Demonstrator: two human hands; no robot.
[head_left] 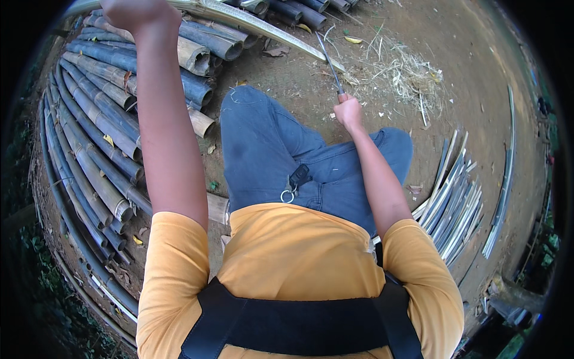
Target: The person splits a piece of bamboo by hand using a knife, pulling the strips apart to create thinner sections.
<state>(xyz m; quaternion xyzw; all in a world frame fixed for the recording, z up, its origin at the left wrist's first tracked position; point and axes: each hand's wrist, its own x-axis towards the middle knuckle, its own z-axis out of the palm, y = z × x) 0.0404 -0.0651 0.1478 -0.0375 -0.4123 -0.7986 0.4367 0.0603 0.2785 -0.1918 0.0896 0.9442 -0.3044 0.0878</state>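
Observation:
My right hand [348, 112] is wrapped round the handle of a knife [328, 55], whose long narrow blade points away from me. The blade crosses a pale split bamboo strip [269, 36] close to its right end. That strip slants up to the left, to my left hand [140, 13], which is closed on it at the top edge of the view. Part of the left hand's fingers is cut off by the picture's edge. Thin bamboo shavings [412, 78] lie in a loose heap on the ground just right of the blade.
Stacked bamboo poles [98, 125] fill the left side, their cut ends toward me. A bundle of split bamboo strips [454, 203] lies to the right of my knee. Farther right, long thin strips [505, 173] rest on the dirt ground [478, 90].

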